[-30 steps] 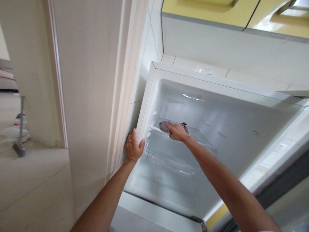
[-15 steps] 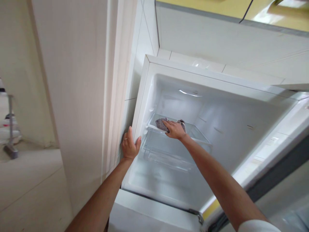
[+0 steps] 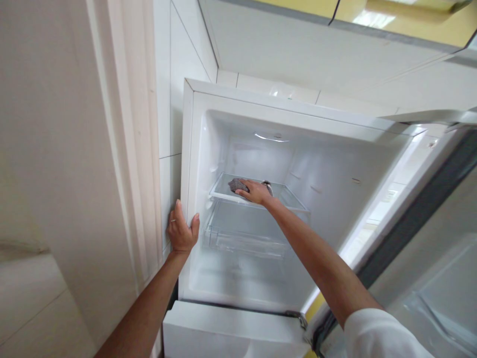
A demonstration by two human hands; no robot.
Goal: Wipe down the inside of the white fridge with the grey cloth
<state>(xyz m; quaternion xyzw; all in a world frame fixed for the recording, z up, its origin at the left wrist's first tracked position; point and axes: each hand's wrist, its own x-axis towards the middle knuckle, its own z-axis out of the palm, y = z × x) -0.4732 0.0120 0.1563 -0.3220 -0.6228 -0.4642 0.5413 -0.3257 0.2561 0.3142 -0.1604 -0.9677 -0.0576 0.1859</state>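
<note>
In the head view a white refrigerator (image 3: 298,107) stands with its upper compartment open. My left hand (image 3: 182,229) grips the left outer edge of the cabinet, thumb on the front rim and fingers round the side. A ring is on one finger. Inside, my right hand (image 3: 255,191) presses a grey cloth (image 3: 238,186) onto the upper glass shelf (image 3: 294,198). Part of the cloth is hidden beneath the palm, and a dark and white bit shows behind the hand. Below is a clear plastic drawer or shelf (image 3: 248,244).
The opened refrigerator door (image 3: 428,278) takes up the right side. Below the compartment juts the top of a lower white section (image 3: 234,328). A pale door frame (image 3: 137,124) rises close on the left. Yellow cabinets (image 3: 410,20) hang overhead.
The view has shifted right, so the refrigerator appears further left and more of its door shows. My right hand remains on the cloth on the shelf; my left still grips the edge.
</note>
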